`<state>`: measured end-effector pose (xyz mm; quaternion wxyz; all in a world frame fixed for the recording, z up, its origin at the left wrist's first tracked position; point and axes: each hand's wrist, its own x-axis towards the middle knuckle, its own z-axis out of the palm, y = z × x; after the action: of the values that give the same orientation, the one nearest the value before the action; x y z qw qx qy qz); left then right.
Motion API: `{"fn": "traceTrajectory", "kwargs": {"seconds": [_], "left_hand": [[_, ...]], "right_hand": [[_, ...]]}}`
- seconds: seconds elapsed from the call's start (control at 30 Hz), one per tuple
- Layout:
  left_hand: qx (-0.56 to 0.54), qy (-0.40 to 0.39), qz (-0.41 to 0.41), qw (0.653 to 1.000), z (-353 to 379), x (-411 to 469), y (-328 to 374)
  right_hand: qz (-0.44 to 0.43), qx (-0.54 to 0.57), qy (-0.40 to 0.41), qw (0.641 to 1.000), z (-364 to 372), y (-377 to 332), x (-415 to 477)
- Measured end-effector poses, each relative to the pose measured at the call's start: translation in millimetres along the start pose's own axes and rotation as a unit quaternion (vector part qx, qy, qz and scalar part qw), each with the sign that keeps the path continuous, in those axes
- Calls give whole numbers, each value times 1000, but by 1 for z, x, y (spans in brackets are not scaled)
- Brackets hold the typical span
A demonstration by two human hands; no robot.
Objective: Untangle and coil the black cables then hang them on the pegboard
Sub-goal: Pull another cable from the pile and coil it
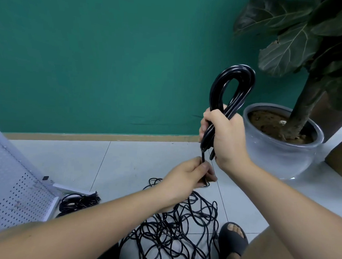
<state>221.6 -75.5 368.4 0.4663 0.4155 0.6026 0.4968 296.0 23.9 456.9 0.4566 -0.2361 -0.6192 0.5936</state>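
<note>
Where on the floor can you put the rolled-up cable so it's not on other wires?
Bare pale floor tiles lie between the white perforated pegboard and the grey round plant pot, below the green wall. Crowded: the tangled black cable pile and small black bundle.

Green wall [110, 59], pale tiled floor [138, 163], potted plant [282, 141].

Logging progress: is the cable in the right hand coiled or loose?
Coiled: the cable stands in stacked loops above the right hand; the left hand pinches its tail.
</note>
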Motion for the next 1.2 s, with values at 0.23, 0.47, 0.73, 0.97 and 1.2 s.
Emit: {"fn": "traceTrajectory", "kwargs": {"seconds": [0.23, 0.47, 0.73, 0.97, 1.2], "left_hand": [[32, 7, -9, 999, 16, -17, 13], [279, 18, 16, 960, -1, -34, 48], [218, 83, 91, 968, -55, -45, 85], [127, 171, 174, 961, -77, -48, 102], [349, 260, 275, 857, -89, -41, 103]], "right_hand": [[-70, -138, 68, 986, -1, -1, 3], [-143, -306, 16, 941, -7, 12, 11], [-32, -380, -130, 915, -10, 25, 14], [17, -328, -226, 917, 1, 31, -8], [17, -402, -261, 877, 9, 26, -15]]}}
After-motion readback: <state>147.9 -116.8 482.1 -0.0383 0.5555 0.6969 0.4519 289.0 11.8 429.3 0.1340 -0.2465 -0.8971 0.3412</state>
